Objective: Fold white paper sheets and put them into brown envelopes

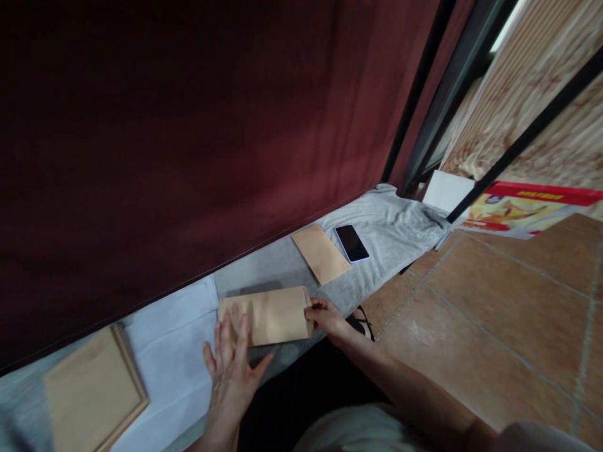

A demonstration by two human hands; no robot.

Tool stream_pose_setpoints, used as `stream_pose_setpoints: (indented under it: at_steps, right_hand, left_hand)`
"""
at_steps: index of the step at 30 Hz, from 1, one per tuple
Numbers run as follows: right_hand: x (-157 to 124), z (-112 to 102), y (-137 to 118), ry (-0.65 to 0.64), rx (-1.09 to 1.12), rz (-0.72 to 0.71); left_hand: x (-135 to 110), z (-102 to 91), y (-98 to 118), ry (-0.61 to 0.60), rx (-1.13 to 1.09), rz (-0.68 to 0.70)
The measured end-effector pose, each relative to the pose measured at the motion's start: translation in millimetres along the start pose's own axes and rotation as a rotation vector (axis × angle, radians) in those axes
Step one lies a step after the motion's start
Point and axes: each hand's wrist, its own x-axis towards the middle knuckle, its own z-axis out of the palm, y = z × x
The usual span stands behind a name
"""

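A brown paper envelope [277, 317] lies across the narrow cloth-covered surface in front of me. My left hand [230, 361] rests its spread fingertips on the envelope's left end. At the opposite end, my right hand [325, 317] pinches at the open mouth, where a sliver of white paper shows inside. My right fingertips are partly hidden at the flap. Left of the envelope lie folded white paper sheets [172, 361]. Another brown envelope [321, 253] lies farther to the right, beside a dark-screened phone [352, 243].
A stack of brown envelopes [94, 392] sits at the far left. Behind the grey cloth [391, 220] rises a dark red panel [211, 125]. Black metal bars [522, 141] stand at the right, near a red and yellow box [527, 210] on the tiled floor [494, 314].
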Motion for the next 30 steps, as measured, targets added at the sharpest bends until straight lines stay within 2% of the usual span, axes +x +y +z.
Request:
stream_pose_setpoints:
  at_steps: [2,4,6,7,9,11,14,16,24,30]
  right_hand:
    - [-0.9,2.4,1.7,0.044,0.082,0.038]
    - [-2.6,7.2,3.8,0.083,0.157,0.06]
    - [-5.7,13.7,6.1,0.11,0.222,0.071]
    - [-7.7,17.3,7.1,0.117,0.249,0.072]
    - [-12.2,24.1,8.8,0.121,0.291,0.066]
    - [-15.8,28.8,9.3,0.121,0.315,0.052]
    - [-16.9,30.2,7.8,0.109,0.319,0.027]
    - [-15.3,28.2,5.8,0.085,0.306,0.017]
    - [-10.8,20.3,2.6,-0.005,0.229,0.041]
    - [-8.3,21.7,6.6,-0.002,0.191,0.051]
  left_hand:
    - [-6.9,5.7,9.2,0.069,-0.149,-0.165]
    - [-16.3,13.1,22.5,0.105,-0.404,-0.417]
    - [-24.0,20.9,39.6,0.079,-0.726,-0.706]
    - [-26.0,24.5,48.7,0.005,-0.932,-0.812]
    - [-25.2,30.3,65.7,-0.126,-1.322,-0.97]
    - [-18.6,34.0,77.8,-0.133,-1.531,-1.101]
    - [-6.2,35.4,82.7,-0.099,-1.62,-1.179]
    - [-0.9,35.3,79.0,-0.133,-1.626,-1.192]
    - [1.8,37.9,56.0,-0.286,-1.521,-1.153]
    - [5.2,40.1,54.5,-0.266,-1.508,-1.176]
